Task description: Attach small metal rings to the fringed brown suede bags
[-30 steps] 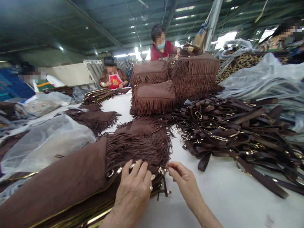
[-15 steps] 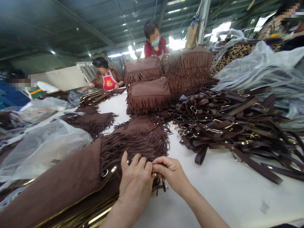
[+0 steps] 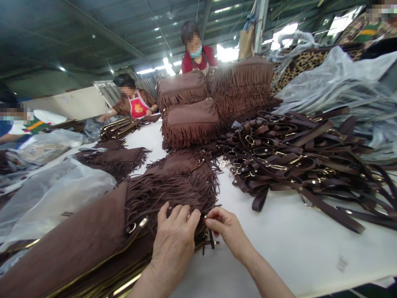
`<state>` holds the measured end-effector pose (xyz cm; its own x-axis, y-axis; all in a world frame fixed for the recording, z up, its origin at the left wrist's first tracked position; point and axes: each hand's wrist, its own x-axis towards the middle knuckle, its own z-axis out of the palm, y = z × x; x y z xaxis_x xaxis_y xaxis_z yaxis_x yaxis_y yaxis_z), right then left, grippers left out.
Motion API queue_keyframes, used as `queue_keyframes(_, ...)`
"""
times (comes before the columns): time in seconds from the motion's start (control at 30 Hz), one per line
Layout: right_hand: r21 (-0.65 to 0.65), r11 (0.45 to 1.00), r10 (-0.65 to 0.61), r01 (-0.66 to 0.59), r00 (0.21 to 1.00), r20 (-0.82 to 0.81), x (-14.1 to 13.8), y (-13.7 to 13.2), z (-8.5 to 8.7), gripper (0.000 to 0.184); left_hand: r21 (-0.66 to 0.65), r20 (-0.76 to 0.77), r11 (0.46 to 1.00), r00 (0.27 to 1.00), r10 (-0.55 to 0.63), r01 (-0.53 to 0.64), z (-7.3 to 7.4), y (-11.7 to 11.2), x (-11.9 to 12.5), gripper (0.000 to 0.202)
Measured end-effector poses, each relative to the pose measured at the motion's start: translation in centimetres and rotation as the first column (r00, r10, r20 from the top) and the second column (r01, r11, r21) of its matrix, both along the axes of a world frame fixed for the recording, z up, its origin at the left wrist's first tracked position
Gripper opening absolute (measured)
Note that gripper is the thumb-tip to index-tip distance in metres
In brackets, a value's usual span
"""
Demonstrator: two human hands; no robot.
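A stack of flat brown suede fringed bags [image 3: 93,244] lies before me on the white table [image 3: 279,248]. My left hand [image 3: 175,242] rests palm down on the top bag's fringe near its gold rings, fingers spread and pressing. Just to its right, my right hand [image 3: 225,231] pinches something small and dark at the bag's corner, by the metal hardware; what it holds is too small to name. The two hands nearly touch.
A big heap of brown leather straps [image 3: 297,161] with gold clasps fills the right. More fringed bags [image 3: 189,120] are stacked at the back centre. Clear plastic bags [image 3: 58,194] lie left and at the far right. Three people work at the far side.
My right hand came in from the right, met the left at the bag's corner, and now pinches there. The left hand shifted slightly down and left on the fringe.
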<state>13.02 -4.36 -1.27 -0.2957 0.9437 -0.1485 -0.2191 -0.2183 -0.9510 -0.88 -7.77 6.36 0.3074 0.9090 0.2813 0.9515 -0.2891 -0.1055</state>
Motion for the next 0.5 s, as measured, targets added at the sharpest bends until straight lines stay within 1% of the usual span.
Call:
queue_keyframes(0.1,-0.040,0.999,0.009,-0.010,1.000,-0.028,0.0,-0.1,0.6,0.026,-0.095,0.037,0.995,0.999,-0.013,0.016,0.5,0.0,-0.1,0.021)
queue_keyframes(0.2,-0.006,1.000,0.025,-0.026,0.999,-0.029,-0.4,0.0,1.9,0.021,-0.197,0.052,0.980,0.999,0.006,0.005,1.2,0.2,-0.1,0.017)
queue_keyframes(0.27,0.042,0.998,0.049,-0.048,0.998,-0.025,-0.8,0.3,2.8,0.017,-0.215,0.039,0.976,0.999,0.034,-0.025,1.4,0.4,0.1,0.011)
queue_keyframes(0.33,0.075,0.994,0.085,-0.083,0.996,-0.019,-1.0,0.7,3.4,0.016,-0.214,0.037,0.976,0.998,0.058,-0.049,1.4,0.5,0.3,0.005)
queue_keyframes(0.4,0.085,0.991,0.103,-0.101,0.995,-0.012,-0.8,1.0,3.4,0.017,-0.202,0.034,0.977,0.996,0.080,-0.071,1.2,0.5,0.6,0.006)
queue_keyframes(0.43,0.088,0.992,0.091,-0.090,0.996,-0.006,-0.6,1.2,3.1,0.018,-0.191,0.029,0.978,0.996,0.087,-0.080,1.0,0.5,0.7,0.006)
queue_keyframes(0.5,0.105,0.994,0.029,-0.031,0.999,0.026,0.0,1.3,2.1,0.018,-0.170,0.021,0.982,0.996,0.092,-0.087,0.8,0.6,0.7,0.007)
